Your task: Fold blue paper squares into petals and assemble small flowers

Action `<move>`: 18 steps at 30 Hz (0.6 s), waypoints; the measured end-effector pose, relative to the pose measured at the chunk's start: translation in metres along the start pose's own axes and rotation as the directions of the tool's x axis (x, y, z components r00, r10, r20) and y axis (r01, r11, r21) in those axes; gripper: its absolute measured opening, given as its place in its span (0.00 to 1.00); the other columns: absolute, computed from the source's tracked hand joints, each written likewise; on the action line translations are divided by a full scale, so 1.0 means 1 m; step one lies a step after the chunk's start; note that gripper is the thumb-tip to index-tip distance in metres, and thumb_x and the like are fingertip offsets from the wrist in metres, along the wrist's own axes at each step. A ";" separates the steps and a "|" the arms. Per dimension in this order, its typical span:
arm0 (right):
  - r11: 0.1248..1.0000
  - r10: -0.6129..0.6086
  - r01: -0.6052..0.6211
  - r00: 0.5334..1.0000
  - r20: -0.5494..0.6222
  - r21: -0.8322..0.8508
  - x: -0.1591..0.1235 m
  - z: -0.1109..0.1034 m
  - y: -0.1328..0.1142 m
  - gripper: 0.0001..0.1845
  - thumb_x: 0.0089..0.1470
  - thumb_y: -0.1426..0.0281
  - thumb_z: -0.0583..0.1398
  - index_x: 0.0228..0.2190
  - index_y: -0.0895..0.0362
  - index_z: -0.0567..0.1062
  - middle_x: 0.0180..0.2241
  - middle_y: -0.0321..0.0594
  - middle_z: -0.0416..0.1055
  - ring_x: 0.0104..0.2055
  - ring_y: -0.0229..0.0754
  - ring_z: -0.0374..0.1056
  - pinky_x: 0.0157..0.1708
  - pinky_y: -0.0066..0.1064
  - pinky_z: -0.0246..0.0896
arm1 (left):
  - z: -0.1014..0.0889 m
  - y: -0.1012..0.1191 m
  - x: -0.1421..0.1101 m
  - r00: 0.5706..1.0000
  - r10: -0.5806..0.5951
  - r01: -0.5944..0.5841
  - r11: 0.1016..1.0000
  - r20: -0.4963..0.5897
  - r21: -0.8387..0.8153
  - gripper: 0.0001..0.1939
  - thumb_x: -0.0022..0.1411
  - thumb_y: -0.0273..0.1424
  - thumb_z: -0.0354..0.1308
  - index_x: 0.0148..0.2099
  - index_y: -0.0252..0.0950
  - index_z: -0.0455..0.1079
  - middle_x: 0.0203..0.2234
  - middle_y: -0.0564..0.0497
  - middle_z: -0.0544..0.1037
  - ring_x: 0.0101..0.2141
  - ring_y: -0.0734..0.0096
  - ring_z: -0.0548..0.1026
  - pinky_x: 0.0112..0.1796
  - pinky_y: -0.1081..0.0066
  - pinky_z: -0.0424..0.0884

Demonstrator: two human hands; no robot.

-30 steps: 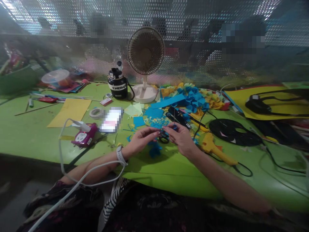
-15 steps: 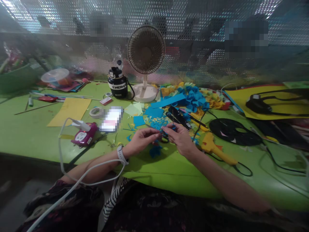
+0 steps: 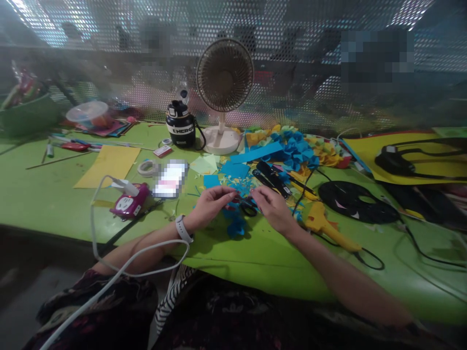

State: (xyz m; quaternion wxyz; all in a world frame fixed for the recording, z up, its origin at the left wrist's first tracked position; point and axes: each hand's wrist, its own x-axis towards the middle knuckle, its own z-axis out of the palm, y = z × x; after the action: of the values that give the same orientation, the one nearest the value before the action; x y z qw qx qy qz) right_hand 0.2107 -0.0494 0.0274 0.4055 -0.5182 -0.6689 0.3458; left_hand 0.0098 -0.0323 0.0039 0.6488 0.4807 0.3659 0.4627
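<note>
Nearest me, a thick white cable (image 3: 120, 274) loops across my left forearm, close to the pale watch strap (image 3: 183, 229) on that wrist. On the glossy green tabletop (image 3: 219, 255) ahead, a crumpled dark-blue paper piece (image 3: 236, 227) lies just below the gap between my hands. My left hand (image 3: 207, 206) has its thumb and fingers drawn close together; I cannot tell whether they grip anything. My right hand (image 3: 274, 210) is curled, thumb towards forefinger, its grip equally unclear to me. Black-looped scissors (image 3: 248, 209) show between the two. The yellow glue gun (image 3: 324, 227) rests to the right, the purple plug adapter (image 3: 129, 200) well off to the left. Farther on, blue paper scraps (image 3: 235, 170) spread before a heap of blue ruffled paper (image 3: 295, 146), and the round beige fan (image 3: 224, 75) stands before a perforated metal screen (image 3: 299, 63).
</note>
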 end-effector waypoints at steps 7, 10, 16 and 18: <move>0.958 -0.175 0.181 0.984 0.044 -0.221 -0.001 0.004 0.005 0.18 0.64 0.55 0.54 0.28 0.53 0.72 0.25 0.36 0.69 0.28 0.40 0.63 0.31 0.32 0.55 | -0.002 0.000 0.003 1.000 0.019 -0.019 1.000 -0.005 -0.005 0.22 0.51 0.45 0.72 0.41 0.33 0.78 0.36 0.44 0.83 0.38 0.64 0.81 0.35 0.69 0.77; 0.948 -0.192 0.200 0.980 0.055 -0.247 -0.001 0.004 0.007 0.18 0.64 0.56 0.54 0.27 0.53 0.71 0.24 0.36 0.68 0.27 0.40 0.63 0.31 0.32 0.54 | -0.001 0.000 0.003 1.000 0.013 -0.013 1.000 0.001 -0.005 0.23 0.51 0.45 0.72 0.41 0.33 0.78 0.37 0.44 0.84 0.39 0.63 0.82 0.36 0.68 0.77; 0.932 -0.219 0.227 0.974 0.062 -0.281 0.000 0.004 0.011 0.19 0.65 0.56 0.53 0.27 0.54 0.71 0.24 0.36 0.67 0.27 0.39 0.62 0.31 0.31 0.54 | -0.002 -0.001 0.003 1.000 0.019 -0.019 1.000 0.013 -0.011 0.22 0.49 0.43 0.74 0.41 0.33 0.79 0.36 0.45 0.84 0.38 0.63 0.81 0.36 0.67 0.77; 0.930 -0.227 0.235 0.972 0.062 -0.281 0.000 0.004 0.011 0.20 0.65 0.56 0.53 0.26 0.54 0.71 0.24 0.36 0.67 0.27 0.39 0.62 0.31 0.31 0.54 | -0.003 -0.003 0.004 0.999 0.025 -0.024 1.000 0.021 -0.017 0.22 0.49 0.43 0.74 0.41 0.34 0.79 0.36 0.46 0.83 0.37 0.64 0.81 0.36 0.67 0.77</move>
State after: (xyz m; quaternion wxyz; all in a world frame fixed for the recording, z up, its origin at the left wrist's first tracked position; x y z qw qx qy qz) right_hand 0.2114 -0.0470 0.0158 0.3545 -0.4844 -0.7738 0.2024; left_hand 0.0087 -0.0284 0.0002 0.6509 0.4846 0.3494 0.4684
